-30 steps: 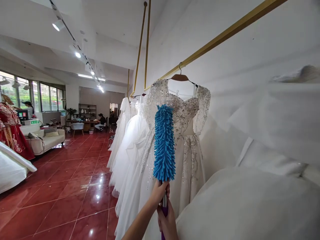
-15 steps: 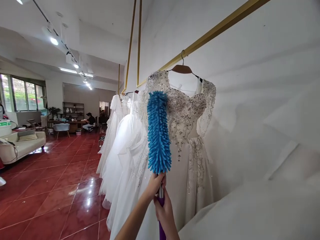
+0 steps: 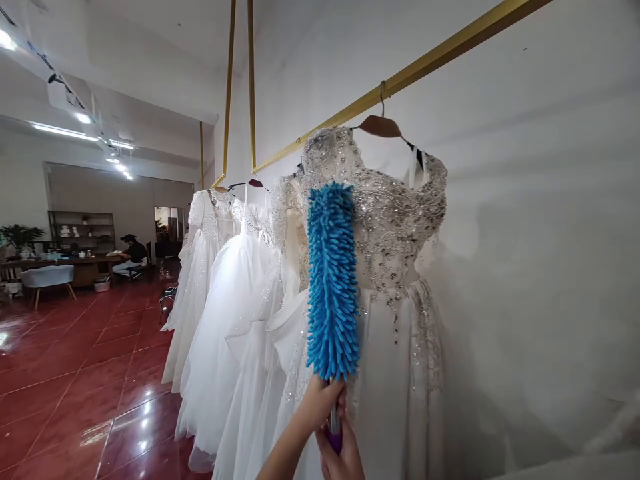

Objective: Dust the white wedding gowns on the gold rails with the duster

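A duster (image 3: 333, 280) with blue microfibre strands stands upright in front of me. My left hand (image 3: 324, 400) is closed around its metal rod just beneath the blue head. Lower down, my right hand (image 3: 344, 455) grips the purple handle (image 3: 334, 439); the handle's lower end is out of frame. The blue head is in front of a beaded white wedding dress (image 3: 385, 227) and covers part of its bodice. Whether the strands touch the beads I cannot tell. The dress hangs from a brown hanger (image 3: 380, 126).
A gold rail (image 3: 430, 67) runs along the wall, bearing several more white gowns (image 3: 225, 280) to the left. Glossy red tiles (image 3: 65, 400) cover the floor. Far off, a person (image 3: 134, 253) in dark clothes sits by a desk (image 3: 90, 267) near a pale chair (image 3: 47, 277).
My view has turned right and come nearer to the beaded dress. The duster and both hands appear slightly lower and further right, with the grip unchanged. The sofa and windows have left the picture.
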`<action>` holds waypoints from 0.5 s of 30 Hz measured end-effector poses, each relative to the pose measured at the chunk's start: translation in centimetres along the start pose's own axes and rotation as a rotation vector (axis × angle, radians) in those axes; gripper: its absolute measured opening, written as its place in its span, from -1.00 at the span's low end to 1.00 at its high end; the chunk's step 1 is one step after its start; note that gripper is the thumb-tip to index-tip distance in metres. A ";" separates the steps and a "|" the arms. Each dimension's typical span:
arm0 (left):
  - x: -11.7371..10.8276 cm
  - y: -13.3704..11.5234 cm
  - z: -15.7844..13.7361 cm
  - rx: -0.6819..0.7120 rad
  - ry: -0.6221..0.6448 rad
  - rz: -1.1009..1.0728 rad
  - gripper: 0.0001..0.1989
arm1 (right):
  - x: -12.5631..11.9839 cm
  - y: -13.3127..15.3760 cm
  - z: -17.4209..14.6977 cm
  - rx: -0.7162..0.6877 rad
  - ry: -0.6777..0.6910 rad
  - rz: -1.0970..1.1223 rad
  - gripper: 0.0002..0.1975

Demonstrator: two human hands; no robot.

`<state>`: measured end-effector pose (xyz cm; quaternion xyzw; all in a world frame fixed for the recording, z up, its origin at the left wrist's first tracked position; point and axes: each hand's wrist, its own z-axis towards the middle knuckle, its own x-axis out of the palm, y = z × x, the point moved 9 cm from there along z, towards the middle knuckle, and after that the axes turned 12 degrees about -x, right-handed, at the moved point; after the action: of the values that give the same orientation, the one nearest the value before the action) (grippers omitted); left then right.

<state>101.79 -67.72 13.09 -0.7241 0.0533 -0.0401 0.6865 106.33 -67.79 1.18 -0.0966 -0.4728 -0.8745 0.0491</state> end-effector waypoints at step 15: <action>-16.2 3.8 4.1 -0.046 -0.108 -0.019 -0.66 | 15.5 -6.5 -0.3 0.240 0.205 -0.037 -0.36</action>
<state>86.18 -61.71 9.29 -0.7414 0.0103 -0.0063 0.6710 89.99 -64.41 -0.92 0.0084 -0.5682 -0.8176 0.0923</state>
